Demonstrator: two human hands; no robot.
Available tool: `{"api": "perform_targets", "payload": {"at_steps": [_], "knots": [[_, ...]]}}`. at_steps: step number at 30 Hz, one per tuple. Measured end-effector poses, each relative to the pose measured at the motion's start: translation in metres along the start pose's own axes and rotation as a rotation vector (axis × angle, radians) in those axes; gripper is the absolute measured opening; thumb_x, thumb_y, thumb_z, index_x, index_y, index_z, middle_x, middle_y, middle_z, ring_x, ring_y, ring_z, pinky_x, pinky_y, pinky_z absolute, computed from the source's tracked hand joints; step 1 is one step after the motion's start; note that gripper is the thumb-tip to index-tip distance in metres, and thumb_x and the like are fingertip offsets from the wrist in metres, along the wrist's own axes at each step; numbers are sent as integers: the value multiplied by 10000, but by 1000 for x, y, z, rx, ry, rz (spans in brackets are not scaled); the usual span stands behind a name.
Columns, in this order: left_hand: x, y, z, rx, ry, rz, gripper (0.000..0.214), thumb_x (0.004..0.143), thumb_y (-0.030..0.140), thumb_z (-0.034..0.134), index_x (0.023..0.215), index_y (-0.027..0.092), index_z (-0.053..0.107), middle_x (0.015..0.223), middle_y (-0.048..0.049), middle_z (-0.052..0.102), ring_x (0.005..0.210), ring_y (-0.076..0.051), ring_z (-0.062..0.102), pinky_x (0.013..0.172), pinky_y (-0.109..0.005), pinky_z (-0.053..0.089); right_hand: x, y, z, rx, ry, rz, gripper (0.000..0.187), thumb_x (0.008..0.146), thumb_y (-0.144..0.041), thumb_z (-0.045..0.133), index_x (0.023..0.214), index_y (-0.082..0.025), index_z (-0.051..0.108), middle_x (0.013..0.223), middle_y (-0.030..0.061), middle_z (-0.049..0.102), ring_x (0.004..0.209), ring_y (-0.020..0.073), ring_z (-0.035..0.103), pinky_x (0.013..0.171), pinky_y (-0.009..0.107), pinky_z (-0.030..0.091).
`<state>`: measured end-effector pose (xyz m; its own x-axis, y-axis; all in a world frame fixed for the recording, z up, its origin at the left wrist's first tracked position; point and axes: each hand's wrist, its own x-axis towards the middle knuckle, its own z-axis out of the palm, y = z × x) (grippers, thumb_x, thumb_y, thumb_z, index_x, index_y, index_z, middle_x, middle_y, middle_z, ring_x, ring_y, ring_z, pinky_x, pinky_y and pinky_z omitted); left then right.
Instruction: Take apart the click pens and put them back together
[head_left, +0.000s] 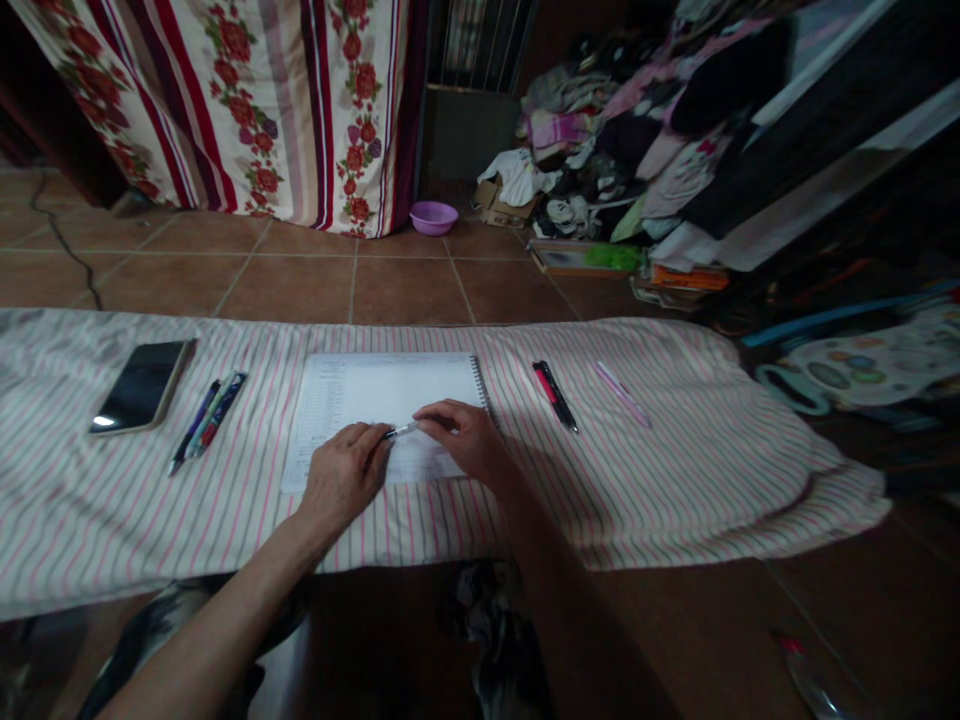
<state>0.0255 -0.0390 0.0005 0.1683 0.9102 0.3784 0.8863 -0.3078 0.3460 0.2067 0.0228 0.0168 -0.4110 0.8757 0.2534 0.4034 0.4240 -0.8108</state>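
A slim pen with a pale, clear-looking barrel (pixel 406 429) spans the gap between my two hands, low over a spiral notebook (pixel 390 385). My left hand (pixel 346 465) is closed around its dark end and rests on the lower part of the page. At the other end, my right hand (pixel 463 436) pinches the pen between thumb and fingers. The notebook lies open on a striped cloth (pixel 420 525), its wire binding on the right. Printed lines run down the page's left side; the hands cover part of the lower page.
Left of the notebook lie several pens (pixel 208 420) and a phone (pixel 142 387). To its right are a black and red pen (pixel 555 396) and a pink-white pen (pixel 624 394). Beyond the cloth are a purple basin (pixel 433 217), a floral curtain (pixel 292 110) and heaped clothes (pixel 622 140).
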Motion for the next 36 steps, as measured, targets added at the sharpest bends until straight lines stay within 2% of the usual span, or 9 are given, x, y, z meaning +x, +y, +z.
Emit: {"api": "perform_targets", "payload": {"at_steps": [5,14,18,26,32,36], "knots": [[0,0,0,-12,1,-4,269,884,296,397,1025,170,589,848,-56,654,773,-180,612,661,-282,492,-1,-1,0,3,-13,-1,125,762,-156,594,852,-191,674,813,30,686,731,130,613,673,244,470],[0,0,0,-45,22,12,262,882,287,408,1017,165,596,866,-62,659,783,-182,614,681,-291,503,-1,-4,2,-60,-31,-12,88,791,-203,572,787,-195,661,761,15,678,692,123,597,657,234,441],[-1,-2,0,-63,23,32,264,879,279,411,1027,161,596,856,-65,655,770,-179,611,675,-292,505,-1,-3,5,-146,-26,-18,133,821,-237,533,761,-196,644,730,9,656,669,123,574,640,234,409],[-6,-9,-1,-26,63,94,249,875,275,435,1036,159,586,835,-75,647,759,-181,610,658,-289,507,-3,-9,21,-360,39,-12,300,858,-298,480,583,-194,539,573,-1,564,557,117,483,548,245,300],[-7,-16,-6,4,81,120,239,866,276,457,1026,153,585,860,-83,649,775,-195,608,673,-309,508,-4,-14,30,-364,56,-5,319,866,-322,471,578,-194,523,577,12,582,551,119,501,536,249,296],[-7,-18,-6,-6,70,94,243,865,281,460,1031,153,584,872,-81,651,796,-197,607,694,-312,504,-3,-18,31,-259,50,27,276,860,-297,480,623,-190,573,623,23,619,594,129,544,565,244,350]]}}
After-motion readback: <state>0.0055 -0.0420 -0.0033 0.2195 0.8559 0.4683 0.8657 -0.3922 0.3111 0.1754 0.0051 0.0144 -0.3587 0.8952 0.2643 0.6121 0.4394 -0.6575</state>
